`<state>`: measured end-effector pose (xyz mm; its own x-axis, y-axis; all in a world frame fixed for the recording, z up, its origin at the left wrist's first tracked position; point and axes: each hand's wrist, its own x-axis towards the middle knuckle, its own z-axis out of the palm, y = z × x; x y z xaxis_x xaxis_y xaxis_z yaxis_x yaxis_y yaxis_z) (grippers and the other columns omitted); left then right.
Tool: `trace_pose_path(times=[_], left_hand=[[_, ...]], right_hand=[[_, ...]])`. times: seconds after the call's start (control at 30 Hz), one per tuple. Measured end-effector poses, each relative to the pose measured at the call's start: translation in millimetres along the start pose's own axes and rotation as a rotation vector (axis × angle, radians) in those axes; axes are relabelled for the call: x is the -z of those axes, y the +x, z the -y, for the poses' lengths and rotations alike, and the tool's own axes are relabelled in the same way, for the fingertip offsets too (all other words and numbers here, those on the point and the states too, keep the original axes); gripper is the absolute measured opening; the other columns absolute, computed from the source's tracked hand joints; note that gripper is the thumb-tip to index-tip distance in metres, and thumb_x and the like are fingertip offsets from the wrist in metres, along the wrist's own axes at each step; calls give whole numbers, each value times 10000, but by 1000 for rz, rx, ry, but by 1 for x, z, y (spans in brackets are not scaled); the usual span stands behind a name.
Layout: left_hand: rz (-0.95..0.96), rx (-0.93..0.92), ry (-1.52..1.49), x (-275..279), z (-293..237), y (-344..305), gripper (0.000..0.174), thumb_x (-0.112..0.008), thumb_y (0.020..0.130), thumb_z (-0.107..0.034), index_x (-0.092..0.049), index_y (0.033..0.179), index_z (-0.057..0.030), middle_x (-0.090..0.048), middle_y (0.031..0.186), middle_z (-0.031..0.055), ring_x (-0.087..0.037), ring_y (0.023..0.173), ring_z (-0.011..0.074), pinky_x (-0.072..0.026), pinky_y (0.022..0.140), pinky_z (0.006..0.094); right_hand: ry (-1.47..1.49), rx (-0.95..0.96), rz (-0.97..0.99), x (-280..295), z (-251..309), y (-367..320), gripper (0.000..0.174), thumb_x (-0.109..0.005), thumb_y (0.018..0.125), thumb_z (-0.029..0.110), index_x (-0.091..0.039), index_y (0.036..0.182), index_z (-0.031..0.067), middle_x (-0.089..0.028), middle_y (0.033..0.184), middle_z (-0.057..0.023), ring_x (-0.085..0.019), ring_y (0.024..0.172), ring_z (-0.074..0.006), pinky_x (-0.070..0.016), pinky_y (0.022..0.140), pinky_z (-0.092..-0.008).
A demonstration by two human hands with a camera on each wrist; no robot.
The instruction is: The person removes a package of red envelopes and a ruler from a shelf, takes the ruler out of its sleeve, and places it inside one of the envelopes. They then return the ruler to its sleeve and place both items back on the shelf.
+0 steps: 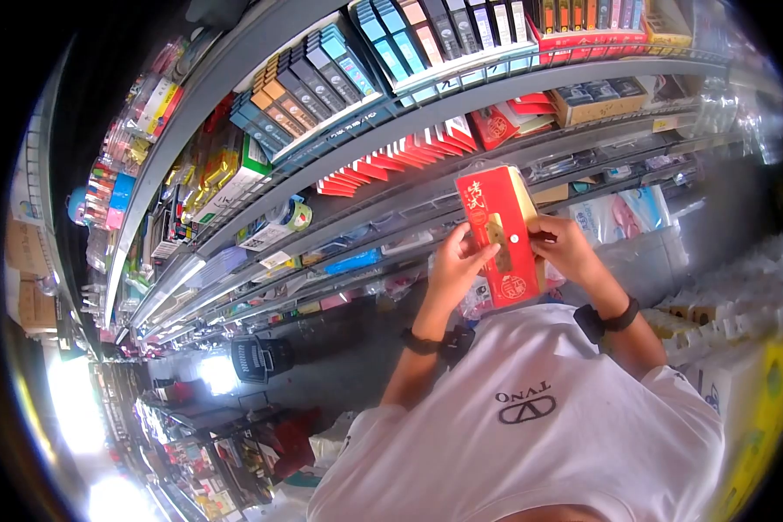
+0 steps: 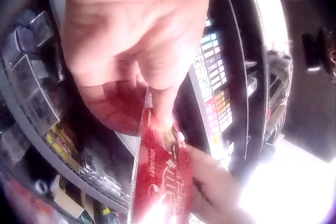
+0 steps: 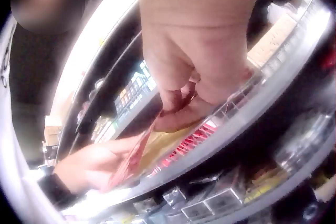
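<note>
A flat red packet [image 1: 520,261] with gold lettering and a small round white spot is held upright in front of the chest. My left hand [image 1: 451,265] grips its left edge, the thumb lying across the front. On the opposite side my right hand [image 1: 567,245] pinches the edge, where a yellowish strip shows along the packet. The left wrist view shows the red packet [image 2: 152,182] nearly edge-on below the palm. Seen from the right wrist, the yellowish side [image 3: 168,142] is between the right fingers and the left hand [image 3: 100,163].
Behind the packet, wire-fronted shelves [image 1: 391,113] curve across the view. A row of red packets [image 1: 400,161] stands on one shelf, with boxes of slim cartons [image 1: 309,83] above. Bagged goods [image 1: 622,213] hang at right. A dark basket [image 1: 261,359] is at lower left.
</note>
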<state>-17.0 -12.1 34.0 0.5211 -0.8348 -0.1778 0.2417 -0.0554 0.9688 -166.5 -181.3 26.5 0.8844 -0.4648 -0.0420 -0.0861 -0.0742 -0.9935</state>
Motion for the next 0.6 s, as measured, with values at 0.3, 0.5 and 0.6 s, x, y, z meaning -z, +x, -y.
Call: trace_pose_path(times=[0.3,0.5,0.6], left_hand=[[-54,-17,-105,12,-2,2,394,-687,935,-61,-519,1289,-12,-685,1115,68,-657,978,102,-530,827,257],[-6,-81,12,-6,-9,0,381,-712,916,-75,-546,1252,-6,-705,988,43,-649,886,66,-520,771,233],[15,-158,104,-10,-12,-2,365,-721,902,-79,-574,1228,-7,-713,962,44,-651,875,64,-523,754,235]], right_hand=[[258,-68,-155,29,3,-9,258,-672,966,151,-648,1160,-17,-695,971,-58,-667,846,-123,-550,667,-263],[385,-129,139,11,14,-13,287,-685,963,201,-648,1175,13,-689,1049,-36,-650,936,-118,-539,796,-286],[372,-145,145,10,10,-14,303,-710,946,201,-648,1174,11,-703,1038,-38,-655,938,-119,-540,814,-287]])
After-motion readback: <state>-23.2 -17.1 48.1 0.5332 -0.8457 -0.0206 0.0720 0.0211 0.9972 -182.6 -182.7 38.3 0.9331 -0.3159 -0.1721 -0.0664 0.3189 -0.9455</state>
